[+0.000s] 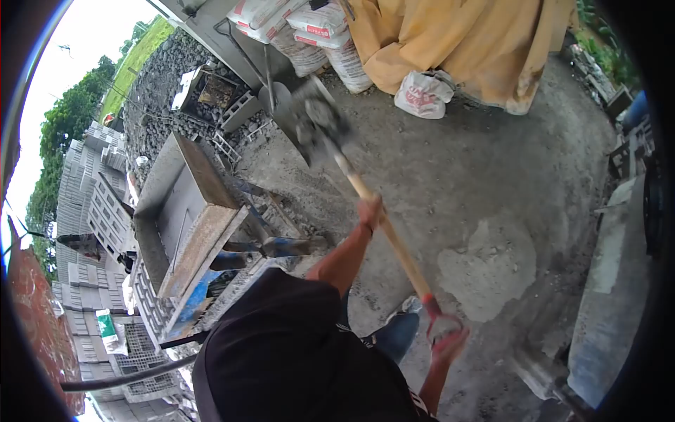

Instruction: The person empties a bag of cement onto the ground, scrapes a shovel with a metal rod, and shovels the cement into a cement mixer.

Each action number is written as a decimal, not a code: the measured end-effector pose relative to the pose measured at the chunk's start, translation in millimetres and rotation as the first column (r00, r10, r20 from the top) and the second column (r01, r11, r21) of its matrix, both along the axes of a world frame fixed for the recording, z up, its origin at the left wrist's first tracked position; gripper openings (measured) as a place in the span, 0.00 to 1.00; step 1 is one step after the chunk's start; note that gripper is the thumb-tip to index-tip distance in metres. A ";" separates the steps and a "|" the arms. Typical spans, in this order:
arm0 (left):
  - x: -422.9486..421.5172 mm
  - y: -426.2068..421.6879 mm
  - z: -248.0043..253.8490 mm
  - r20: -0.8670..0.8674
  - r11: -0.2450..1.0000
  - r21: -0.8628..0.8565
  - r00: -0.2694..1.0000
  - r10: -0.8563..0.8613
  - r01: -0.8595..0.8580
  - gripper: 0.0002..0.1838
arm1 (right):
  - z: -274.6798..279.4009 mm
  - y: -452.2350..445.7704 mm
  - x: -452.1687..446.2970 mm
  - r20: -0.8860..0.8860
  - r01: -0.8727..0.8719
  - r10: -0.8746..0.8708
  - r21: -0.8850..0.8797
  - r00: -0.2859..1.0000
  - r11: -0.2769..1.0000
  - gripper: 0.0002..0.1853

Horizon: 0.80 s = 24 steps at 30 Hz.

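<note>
Shovel (395, 243) loaded; trough (204, 172) left, bags (344, 60), tarp (450, 42) ahead.

Red capital letters stand on the white sack (424, 105) beside the tan tarp (457, 49); an N seems to be among them, though the blur leaves the word uncertain; red print on the stacked sacks (322, 29) is too small to read.

Shovel (401, 246), L hand (370, 212) midway, R hand (451, 344) @ grip (431, 306)
</note>
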<state>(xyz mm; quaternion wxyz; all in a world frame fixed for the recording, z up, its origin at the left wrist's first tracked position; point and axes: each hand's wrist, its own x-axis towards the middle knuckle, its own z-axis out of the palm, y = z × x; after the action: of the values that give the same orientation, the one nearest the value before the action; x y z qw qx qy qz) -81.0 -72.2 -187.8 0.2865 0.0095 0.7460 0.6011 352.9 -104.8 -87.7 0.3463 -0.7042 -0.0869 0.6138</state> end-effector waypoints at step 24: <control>-333.6 -54.3 141.7 -0.160 0.940 0.187 0.936 0.314 -0.284 0.13 | 200.4 13.1 -344.0 0.080 -0.512 0.530 0.411 0.844 0.754 0.30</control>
<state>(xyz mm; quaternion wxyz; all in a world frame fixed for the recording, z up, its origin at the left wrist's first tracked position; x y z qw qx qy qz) -414.6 -126.5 -46.2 0.1181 -0.0248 0.7114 0.6923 8.8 -91.7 112.7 0.3054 -0.5486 -0.4009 0.6671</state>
